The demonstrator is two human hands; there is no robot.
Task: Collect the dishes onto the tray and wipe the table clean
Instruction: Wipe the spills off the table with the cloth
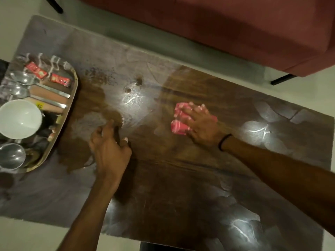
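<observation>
My right hand [203, 124] presses flat on a pink cloth [179, 120] in the middle of the dark glossy table [181, 178]. My left hand [108, 144] rests on the table near its left part, fingers curled and apart, holding nothing. The tray [72, 98] sits at the table's left end. It carries a white bowl [19, 118], a steel cup [11, 155], two steel spoons [43, 89] and red sachets [59, 79]. Brown spill stains and crumbs [97, 77] lie on the table beside the tray.
A dark red sofa [235, 29] stands beyond the far edge of the table, with a black leg [282, 79] on the pale floor. Two small brown drops [134, 86] mark the table centre. Pale floor shows along the near left edge.
</observation>
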